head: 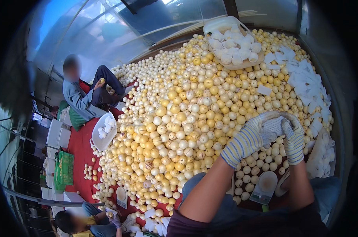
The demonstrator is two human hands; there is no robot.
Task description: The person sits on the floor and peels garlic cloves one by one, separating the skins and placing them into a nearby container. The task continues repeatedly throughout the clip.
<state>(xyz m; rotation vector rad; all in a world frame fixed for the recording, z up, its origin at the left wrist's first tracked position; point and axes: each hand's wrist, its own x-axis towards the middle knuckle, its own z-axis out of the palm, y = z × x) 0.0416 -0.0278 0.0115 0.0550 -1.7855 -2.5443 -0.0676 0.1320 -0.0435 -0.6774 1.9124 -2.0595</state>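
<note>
A fruit in a white foam net (273, 126) is held between both my hands, above the pile's right side. My left hand (250, 137), in a striped knit glove, grips it from the left. In a matching glove, my right hand (294, 139) closes around its right side with bent fingers. The net covers most of the fruit, so its skin is hidden. Below my hands stands a small kitchen scale (264, 186) with a round, stained plate. Loose cream and yellow pepino melons (182, 143), some with purple stripes, surround it and form a broad heap before me.
A basket (244, 65) of netted fruit rests on the heap's far side. White foam sleeves (307, 83) lie to the right, above a container of foam nets (324, 154). Two people (78, 94) sit at left, near a white basin (100, 143), green crate (66, 169) and second scale (121, 195).
</note>
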